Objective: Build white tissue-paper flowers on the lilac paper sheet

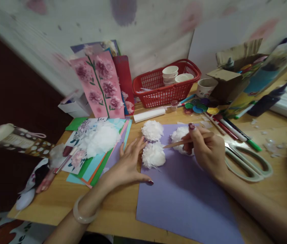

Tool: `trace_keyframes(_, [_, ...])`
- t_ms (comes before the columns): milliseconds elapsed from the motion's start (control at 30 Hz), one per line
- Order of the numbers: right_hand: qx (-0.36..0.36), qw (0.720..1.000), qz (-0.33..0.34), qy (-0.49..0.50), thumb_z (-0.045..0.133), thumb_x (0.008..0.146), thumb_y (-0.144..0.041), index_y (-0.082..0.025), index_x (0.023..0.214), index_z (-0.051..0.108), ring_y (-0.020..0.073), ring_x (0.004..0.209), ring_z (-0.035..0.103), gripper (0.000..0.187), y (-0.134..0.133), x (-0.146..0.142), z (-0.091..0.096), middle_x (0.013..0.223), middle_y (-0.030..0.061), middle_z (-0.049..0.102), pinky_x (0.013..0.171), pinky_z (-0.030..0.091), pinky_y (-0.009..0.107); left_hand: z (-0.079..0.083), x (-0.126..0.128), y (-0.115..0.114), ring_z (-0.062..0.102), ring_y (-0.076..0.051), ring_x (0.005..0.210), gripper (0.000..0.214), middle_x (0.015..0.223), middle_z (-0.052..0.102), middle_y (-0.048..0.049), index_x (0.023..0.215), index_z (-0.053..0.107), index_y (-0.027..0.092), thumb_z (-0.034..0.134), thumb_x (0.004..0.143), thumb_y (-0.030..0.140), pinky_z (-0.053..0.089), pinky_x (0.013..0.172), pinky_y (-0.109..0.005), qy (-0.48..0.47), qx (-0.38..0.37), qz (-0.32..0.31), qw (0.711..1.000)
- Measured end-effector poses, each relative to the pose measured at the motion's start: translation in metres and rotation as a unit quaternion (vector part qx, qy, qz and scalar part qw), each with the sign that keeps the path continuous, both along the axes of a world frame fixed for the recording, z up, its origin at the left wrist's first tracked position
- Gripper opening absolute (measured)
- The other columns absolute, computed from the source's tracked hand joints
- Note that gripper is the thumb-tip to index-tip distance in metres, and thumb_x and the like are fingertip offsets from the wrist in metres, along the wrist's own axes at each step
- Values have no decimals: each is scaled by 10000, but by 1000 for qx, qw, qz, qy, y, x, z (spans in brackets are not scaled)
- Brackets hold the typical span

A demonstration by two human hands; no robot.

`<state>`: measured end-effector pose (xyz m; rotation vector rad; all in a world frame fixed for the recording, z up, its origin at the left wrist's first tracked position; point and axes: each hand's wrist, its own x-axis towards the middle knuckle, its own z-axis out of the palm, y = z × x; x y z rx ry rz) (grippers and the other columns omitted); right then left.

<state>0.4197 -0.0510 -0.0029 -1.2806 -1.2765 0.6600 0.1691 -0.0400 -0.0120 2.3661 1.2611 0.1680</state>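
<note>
Several white ruffled paper flowers lie on the upper part of a purple sheet [173, 200]. One flower [152, 130] is at the back left, another [155, 156] just in front of it, and a third [178, 135] is partly hidden behind my right hand [206, 152]. That hand is closed around a thin wooden stick [172, 144], whose pointed end is beside the front flower. My left hand [130, 161] lies at the left edge of the sheet, fingers spread, with its fingertips close to the two left flowers; whether they touch cannot be made out.
Scissors [250, 162] lie beside my right wrist. Markers [234, 130], paint pots [198, 106] and a paper cup [206, 87] stand farther back. A red basket [166, 93] holds cups. On the left are coloured papers [96, 169] under a white fluffy pile [102, 138], and a flower picture [99, 84].
</note>
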Motion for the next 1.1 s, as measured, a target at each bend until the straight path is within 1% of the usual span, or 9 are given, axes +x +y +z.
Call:
trace_keyframes(133, [40,999,5,-14,391,985,-548,-193,642,604,101,414,526,537,-2,-1,2,466,-13,559,439,406,221,12,-10,2,173,-388,1490,1268,1528,425,-162,1558,22,279,842,622,524,-69,1153,-659,-12,0,0,1000])
trace_keyframes(233, [64,997,15,-32,384,986,-541,-196,677,603,110,452,540,513,-3,-4,1,510,-8,571,468,416,233,31,-23,22,496,-319,1330,706,1326,647,-103,1459,377,266,687,828,330,133,1174,-602,-27,40,40,998])
trace_keyframes(300, [67,996,17,-52,373,992,-531,-195,696,605,116,468,544,504,-3,-5,-1,527,-7,576,483,419,242,43,-29,45,664,-259,1110,365,1125,747,-71,1236,605,227,559,876,189,374,1085,-472,-42,121,130,983])
trace_keyframes(367, [75,994,14,-75,362,996,-525,-195,694,601,118,473,540,507,-3,-4,-4,536,-5,579,494,415,249,47,-31,70,685,-253,1064,362,1069,762,-79,1230,605,201,528,880,150,452,993,-406,-41,185,220,957])
trace_keyframes(500, [89,991,10,-100,352,1004,-503,-194,682,587,118,475,535,504,-3,-1,-9,535,-5,578,498,407,251,34,-22,107,691,-302,1043,436,1067,752,-150,1257,581,142,614,822,130,488,901,-389,-30,188,254,948])
trace_keyframes(633, [97,990,12,-100,363,1003,-491,-192,677,583,114,448,531,493,-3,0,-8,515,-6,576,466,398,240,20,-15,118,710,-320,952,441,911,761,-166,1224,591,104,583,786,52,491,861,-406,-49,178,282,941])
trace_keyframes(800, [111,990,12,-91,385,1003,-464,-182,698,599,106,446,542,468,-6,-1,-5,518,-6,586,460,403,227,24,-20,108,710,-259,960,538,968,756,-127,1313,495,116,593,784,106,504,890,-382,-141,160,299,930])
trace_keyframes(933, [115,991,26,-65,401,1002,-456,-183,685,595,99,447,536,461,-10,-5,-4,510,-15,575,460,404,219,34,-23,77,736,-210,836,529,900,771,-95,1276,490,107,641,781,216,552,788,-328,-225,88,292,925])
trace_keyframes(1100, [61,995,72,23,421,994,-484,-184,706,603,103,467,536,454,-15,-15,-1,524,-18,563,474,423,225,49,-7,27,731,-193,839,630,853,781,-53,1213,565,137,822,653,272,521,850,-314,-445,-170,241,846])
